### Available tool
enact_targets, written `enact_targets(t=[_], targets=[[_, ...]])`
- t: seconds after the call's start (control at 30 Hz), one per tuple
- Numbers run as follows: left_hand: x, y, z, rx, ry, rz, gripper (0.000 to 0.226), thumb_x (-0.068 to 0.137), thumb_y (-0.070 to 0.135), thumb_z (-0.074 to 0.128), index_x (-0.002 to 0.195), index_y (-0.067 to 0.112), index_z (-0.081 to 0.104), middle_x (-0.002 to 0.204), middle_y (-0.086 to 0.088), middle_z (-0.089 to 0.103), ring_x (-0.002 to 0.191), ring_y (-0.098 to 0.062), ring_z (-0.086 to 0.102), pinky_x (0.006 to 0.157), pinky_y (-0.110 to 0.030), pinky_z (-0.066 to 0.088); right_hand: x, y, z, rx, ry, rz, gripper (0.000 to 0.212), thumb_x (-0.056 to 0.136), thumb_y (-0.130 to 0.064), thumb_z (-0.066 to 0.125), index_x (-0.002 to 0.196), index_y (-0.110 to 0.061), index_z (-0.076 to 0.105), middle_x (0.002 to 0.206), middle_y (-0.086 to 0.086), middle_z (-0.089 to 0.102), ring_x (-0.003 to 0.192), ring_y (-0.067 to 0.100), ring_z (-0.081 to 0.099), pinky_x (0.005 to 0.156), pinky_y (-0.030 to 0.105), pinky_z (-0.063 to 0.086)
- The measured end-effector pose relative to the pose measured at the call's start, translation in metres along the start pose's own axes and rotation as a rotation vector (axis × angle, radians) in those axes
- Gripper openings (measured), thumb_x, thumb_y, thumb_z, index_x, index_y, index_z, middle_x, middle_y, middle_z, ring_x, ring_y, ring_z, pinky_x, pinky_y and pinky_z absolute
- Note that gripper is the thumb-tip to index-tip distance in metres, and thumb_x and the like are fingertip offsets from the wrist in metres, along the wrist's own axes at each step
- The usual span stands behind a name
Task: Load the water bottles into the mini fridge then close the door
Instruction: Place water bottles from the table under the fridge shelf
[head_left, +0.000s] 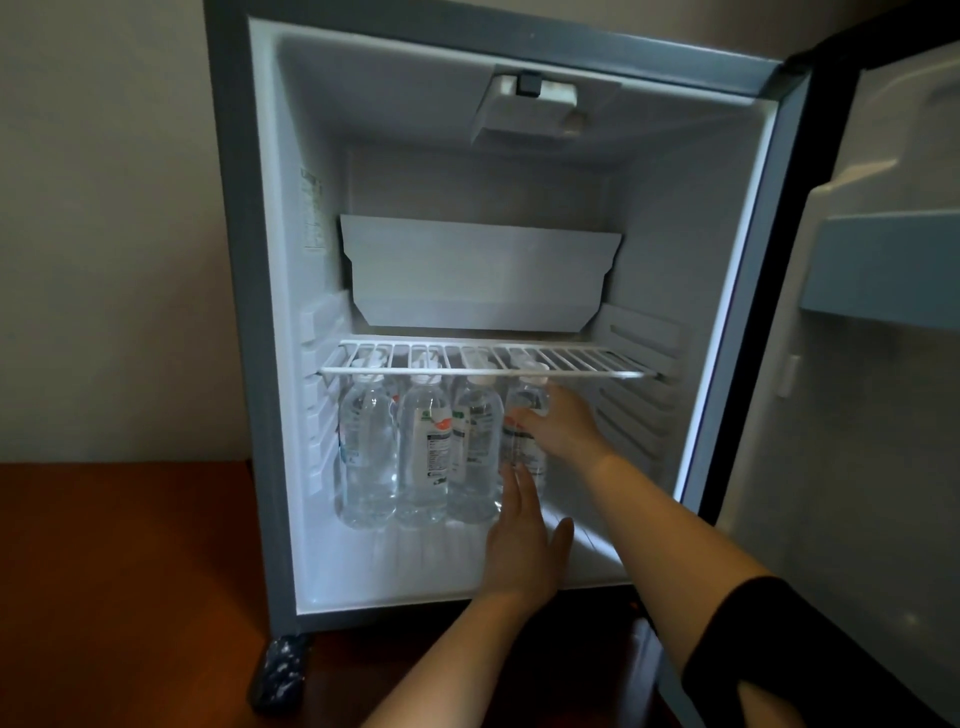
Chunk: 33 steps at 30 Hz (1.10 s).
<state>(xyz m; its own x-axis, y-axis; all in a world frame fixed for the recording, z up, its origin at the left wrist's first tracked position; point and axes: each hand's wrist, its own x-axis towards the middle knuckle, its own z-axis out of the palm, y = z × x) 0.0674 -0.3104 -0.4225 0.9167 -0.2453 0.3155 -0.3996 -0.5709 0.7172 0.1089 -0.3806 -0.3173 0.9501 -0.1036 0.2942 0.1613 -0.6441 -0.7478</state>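
Both arms reach into the open mini fridge (244, 312). The right hand (563, 423) is up near the top of the rightmost bottle (530, 402), thumb hooked across its front, other fingers hidden behind it. The left hand (522, 540) sits lower, fingers straight and together, tips against that bottle's lower half. The bottles (421, 452) stand on the fridge floor under the wire shelf (467, 370), which half hides the caps

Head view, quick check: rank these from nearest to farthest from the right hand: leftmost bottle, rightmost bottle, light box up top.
1. Rightmost bottle: in the grip of the right hand, just under the wire shelf.
2. Leftmost bottle: at the far left end of the row.
3. Light box: mounted high above, at the top.
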Motion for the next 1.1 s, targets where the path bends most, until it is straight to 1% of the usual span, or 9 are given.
enact_targets(t=[0.17, 0.33, 0.43, 0.57, 0.63, 0.73, 0.83, 0.93, 1.1], targets=[[0.002, -0.001, 0.0, -0.007, -0.022, -0.019, 0.082, 0.097, 0.033, 0.045, 0.147, 0.01, -0.015, 0.157, -0.001, -0.02, 0.147, -0.016, 0.006, 0.115, -0.028, 0.018, 0.0, 0.003, 0.002, 0.047, 0.025, 0.0, 0.038, 0.091, -0.023, 0.061, 0.126, -0.011, 0.053, 0.126, 0.008, 0.059, 0.118, 0.025, 0.055, 0.086, 0.026, 0.04], [-0.002, -0.003, -0.013, -0.061, -0.055, -0.04, 0.074, 0.097, 0.028, 0.046, 0.15, 0.013, -0.003, 0.16, 0.001, -0.005, 0.147, -0.012, 0.005, 0.116, -0.026, 0.011, -0.007, 0.007, 0.003, 0.033, -0.005, 0.056, 0.053, 0.089, -0.03, 0.062, 0.135, -0.008, 0.045, 0.131, 0.009, 0.056, 0.119, 0.028, 0.055, 0.085, 0.026, 0.042], [-0.009, -0.003, -0.028, -0.057, -0.076, -0.052, 0.068, 0.096, 0.028, 0.048, 0.151, 0.016, 0.01, 0.159, -0.001, 0.012, 0.146, -0.013, 0.016, 0.117, -0.026, 0.015, -0.015, 0.01, 0.005, -0.069, 0.04, 0.048, 0.041, 0.09, -0.031, 0.06, 0.125, -0.01, 0.054, 0.119, 0.009, 0.064, 0.108, 0.027, 0.063, 0.083, 0.029, 0.05], [-0.023, 0.001, -0.057, 0.007, -0.095, -0.096, 0.053, 0.096, 0.033, 0.047, 0.144, 0.016, 0.035, 0.147, -0.006, 0.041, 0.135, -0.019, 0.039, 0.11, -0.027, 0.03, -0.033, -0.001, -0.002, -0.219, 0.078, 0.058, 0.031, 0.094, -0.026, 0.054, 0.12, -0.009, 0.057, 0.118, 0.008, 0.064, 0.104, 0.028, 0.062, 0.082, 0.032, 0.049], [-0.031, 0.004, -0.073, 0.047, -0.077, -0.106, 0.042, 0.094, 0.033, 0.049, 0.132, 0.014, 0.05, 0.131, -0.008, 0.057, 0.12, -0.022, 0.053, 0.099, -0.027, 0.041, -0.043, -0.01, -0.006, -0.269, 0.028, 0.056, 0.022, 0.095, -0.024, 0.052, 0.108, -0.009, 0.06, 0.108, 0.01, 0.065, 0.093, 0.027, 0.061, 0.079, 0.033, 0.048], [-0.049, 0.007, -0.1, 0.13, -0.081, -0.076, 0.029, 0.093, 0.031, 0.051, 0.11, 0.011, 0.063, 0.108, -0.01, 0.066, 0.102, -0.024, 0.061, 0.085, -0.027, 0.045, -0.061, -0.022, -0.007, -0.296, -0.059, 0.0, 0.019, 0.093, -0.023, 0.055, 0.091, -0.006, 0.063, 0.091, 0.014, 0.064, 0.082, 0.026, 0.059, 0.075, 0.034, 0.049], [-0.071, 0.007, -0.13, 0.187, -0.14, -0.062, 0.028, 0.093, 0.032, 0.051, 0.105, 0.01, 0.064, 0.1, -0.01, 0.067, 0.095, -0.023, 0.061, 0.084, -0.031, 0.047, -0.08, -0.038, -0.001, -0.291, -0.154, -0.109, 0.019, 0.09, -0.018, 0.059, 0.094, -0.002, 0.067, 0.09, 0.015, 0.068, 0.084, 0.028, 0.063, 0.077, 0.036, 0.051], [-0.097, 0.001, -0.159, 0.253, -0.221, -0.106, 0.026, 0.093, 0.033, 0.051, 0.105, 0.013, 0.063, 0.092, -0.004, 0.062, 0.085, -0.015, 0.055, 0.075, -0.025, 0.042, -0.1, -0.062, 0.006, -0.327, -0.286, -0.2, 0.019, 0.09, -0.018, 0.06, 0.097, -0.003, 0.068, 0.085, 0.011, 0.067, 0.083, 0.026, 0.064, 0.078, 0.039, 0.052], [-0.148, -0.016, -0.213, 0.355, -0.281, -0.198, 0.03, 0.093, 0.036, 0.05, 0.109, 0.014, 0.063, 0.082, 0.008, 0.059, 0.077, -0.008, 0.053, 0.08, -0.026, 0.043, -0.129, -0.104, 0.035, -0.375, -0.485, -0.297, 0.021, 0.091, -0.021, 0.059, 0.105, -0.007, 0.065, 0.094, 0.011, 0.07, 0.08, 0.02, 0.068, 0.057, 0.021, 0.049]])
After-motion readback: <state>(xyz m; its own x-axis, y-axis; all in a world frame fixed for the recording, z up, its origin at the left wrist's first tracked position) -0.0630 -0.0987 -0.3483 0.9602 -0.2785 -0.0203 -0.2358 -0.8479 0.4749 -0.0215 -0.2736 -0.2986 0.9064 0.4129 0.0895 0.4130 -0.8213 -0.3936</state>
